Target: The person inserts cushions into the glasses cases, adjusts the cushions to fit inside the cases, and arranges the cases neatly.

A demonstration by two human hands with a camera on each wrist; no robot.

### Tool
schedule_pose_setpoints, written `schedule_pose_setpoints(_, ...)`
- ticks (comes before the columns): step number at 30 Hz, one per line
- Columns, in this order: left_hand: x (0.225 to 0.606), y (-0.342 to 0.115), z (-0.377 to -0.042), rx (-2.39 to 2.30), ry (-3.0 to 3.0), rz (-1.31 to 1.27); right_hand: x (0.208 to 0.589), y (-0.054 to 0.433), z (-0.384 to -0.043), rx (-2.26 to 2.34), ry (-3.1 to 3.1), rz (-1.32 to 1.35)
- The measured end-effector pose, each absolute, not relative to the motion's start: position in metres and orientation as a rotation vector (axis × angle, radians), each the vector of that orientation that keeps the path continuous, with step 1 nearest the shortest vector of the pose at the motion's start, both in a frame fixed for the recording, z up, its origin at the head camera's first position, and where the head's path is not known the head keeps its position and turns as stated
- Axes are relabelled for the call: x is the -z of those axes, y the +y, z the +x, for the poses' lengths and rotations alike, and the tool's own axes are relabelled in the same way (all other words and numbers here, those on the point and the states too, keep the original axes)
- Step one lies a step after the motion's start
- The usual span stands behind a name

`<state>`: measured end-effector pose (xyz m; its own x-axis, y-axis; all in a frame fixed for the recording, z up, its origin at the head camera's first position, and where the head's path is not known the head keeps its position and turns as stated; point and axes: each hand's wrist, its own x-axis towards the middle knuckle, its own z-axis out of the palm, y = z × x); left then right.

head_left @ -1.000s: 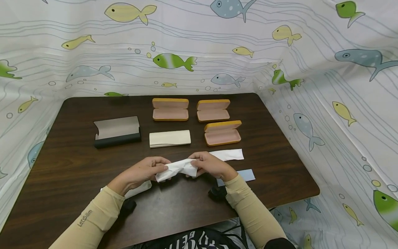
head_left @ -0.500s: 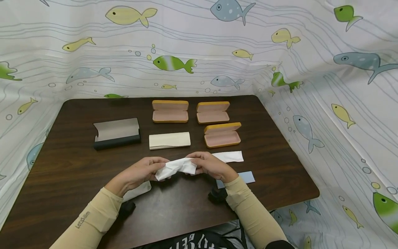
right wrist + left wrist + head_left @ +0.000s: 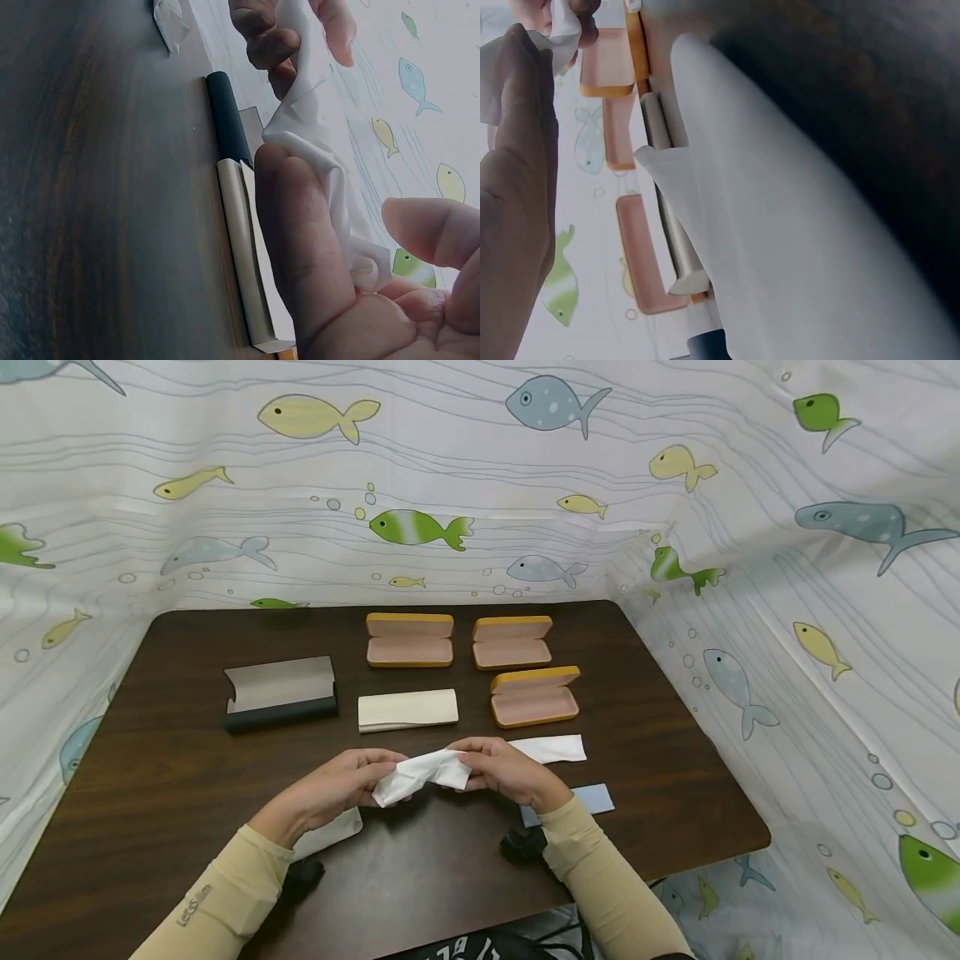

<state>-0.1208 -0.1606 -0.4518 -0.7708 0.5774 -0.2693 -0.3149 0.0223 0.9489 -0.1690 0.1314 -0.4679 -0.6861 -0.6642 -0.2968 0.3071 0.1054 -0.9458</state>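
Note:
Between my two hands hangs a crumpled white cloth [image 3: 423,777], held above the table near its front. My left hand [image 3: 330,789] pinches one end with thumb and fingers. At the other end is my right hand [image 3: 506,770]; in the right wrist view the cloth [image 3: 315,112] runs along its fingers, and the thumb [image 3: 427,225] shows apart from them. Beneath my left wrist lies a flat white piece of fabric [image 3: 330,832], large in the left wrist view. A white strip [image 3: 551,748] and a light blue cloth [image 3: 596,799] lie by my right hand.
Three yellow cases with pink linings, [image 3: 409,654] back middle, stand opened toward the back and right. A dark green case [image 3: 281,716] with a grey lining is opened at left; a folded cream case [image 3: 407,710] lies centrally. A fish-print curtain [image 3: 450,468] surrounds the table.
The head view has tilted upward, so the table and everything on it sit lower in frame. Both hands keep their hold on the cloth, with barely any movement.

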Motion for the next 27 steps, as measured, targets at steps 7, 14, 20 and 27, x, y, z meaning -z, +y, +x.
schedule_pose_setpoints(7, 0.45, -0.1644, -0.1197, -1.831, 1.669, 0.302, 0.4675, 0.1296, -0.1689, 1.689, 1.646, -0.358)
schedule_pose_setpoints(14, 0.4517, -0.1651, -0.116, -1.835, 1.642, 0.315, 0.4713, 0.1325, -0.1645, 1.705, 1.621, -0.375)
schedule_pose_setpoints(20, 0.4534, -0.1687, -0.1137, -1.82, 1.628, 0.311, 0.4741, 0.1317, -0.1621, 1.717, 1.598, -0.391)
schedule_pose_setpoints(27, 0.4522, -0.1696, -0.1163, -1.83, 1.616, 0.323, 0.472, 0.1344, -0.1633, 1.734, 1.587, -0.369)
